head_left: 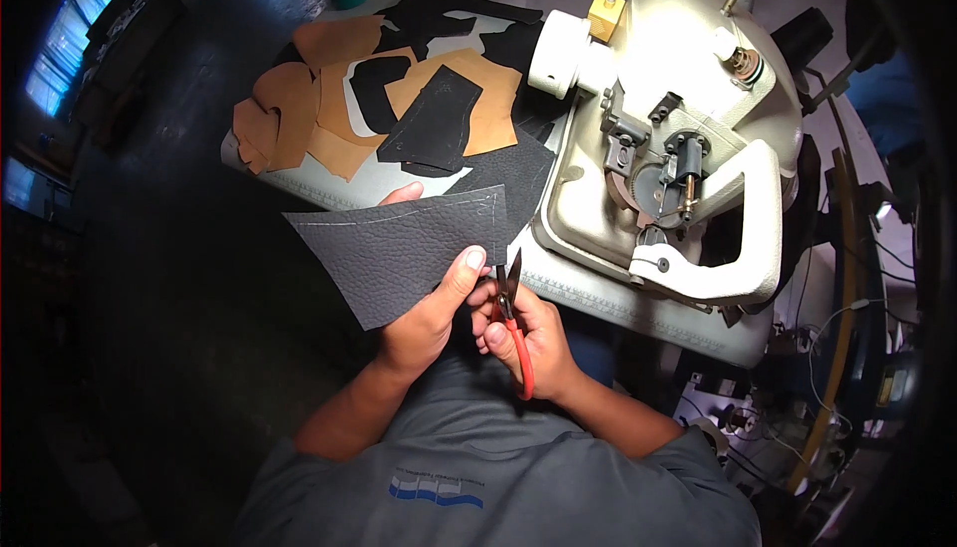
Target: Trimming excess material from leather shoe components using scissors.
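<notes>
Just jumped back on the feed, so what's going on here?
A person's left hand holds up a black textured piece, thumb on top. The right hand grips red-handled scissors, blades parted beside the piece's lower right corner; whether they touch it is unclear. Beyond, tan pieces and other black pieces lie piled on the table, left of a white machine.

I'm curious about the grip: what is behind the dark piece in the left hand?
Part of the left hand is behind the dark piece: a bit of finger shows above its top edge; the rest there is covered. The table also runs behind it, partly hidden.
</notes>
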The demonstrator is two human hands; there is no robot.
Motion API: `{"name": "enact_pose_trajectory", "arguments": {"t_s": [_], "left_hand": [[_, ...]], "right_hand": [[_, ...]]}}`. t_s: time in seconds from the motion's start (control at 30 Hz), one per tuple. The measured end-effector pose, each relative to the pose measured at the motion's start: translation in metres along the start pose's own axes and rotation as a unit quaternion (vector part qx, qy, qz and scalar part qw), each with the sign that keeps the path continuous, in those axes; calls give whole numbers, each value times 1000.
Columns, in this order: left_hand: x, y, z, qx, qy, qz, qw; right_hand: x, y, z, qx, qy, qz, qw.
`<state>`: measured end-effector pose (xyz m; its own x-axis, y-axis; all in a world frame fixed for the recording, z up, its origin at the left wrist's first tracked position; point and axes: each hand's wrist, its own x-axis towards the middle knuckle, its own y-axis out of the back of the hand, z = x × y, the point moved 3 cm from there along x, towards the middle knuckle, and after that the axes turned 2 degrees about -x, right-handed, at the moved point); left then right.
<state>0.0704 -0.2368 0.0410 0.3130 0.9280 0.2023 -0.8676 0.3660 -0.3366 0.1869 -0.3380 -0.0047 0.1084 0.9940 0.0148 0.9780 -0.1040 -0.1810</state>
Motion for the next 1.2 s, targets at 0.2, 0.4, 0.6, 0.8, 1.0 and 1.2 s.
{"name": "enact_pose_trajectory", "arguments": {"t_s": [0.2,0.4,0.6,0.8,1.0,1.2], "left_hand": [[-4,-7,2,16,-39,36,998],[-9,-13,3,32,-51,51,997],[-11,-16,4,33,-50,63,996],[-11,-16,2,36,-53,56,996],[-11,-13,0,54,-73,54,994],[-10,-15,1,30,-42,59,997]], "right_hand": [[6,-2,-5,-28,17,26,999],[7,-1,-12,-42,5,23,999],[9,-3,-16,-72,27,24,997],[9,-1,-13,-58,18,27,998],[11,-4,-15,-48,29,31,998],[9,1,-11,-65,11,24,998]]}}
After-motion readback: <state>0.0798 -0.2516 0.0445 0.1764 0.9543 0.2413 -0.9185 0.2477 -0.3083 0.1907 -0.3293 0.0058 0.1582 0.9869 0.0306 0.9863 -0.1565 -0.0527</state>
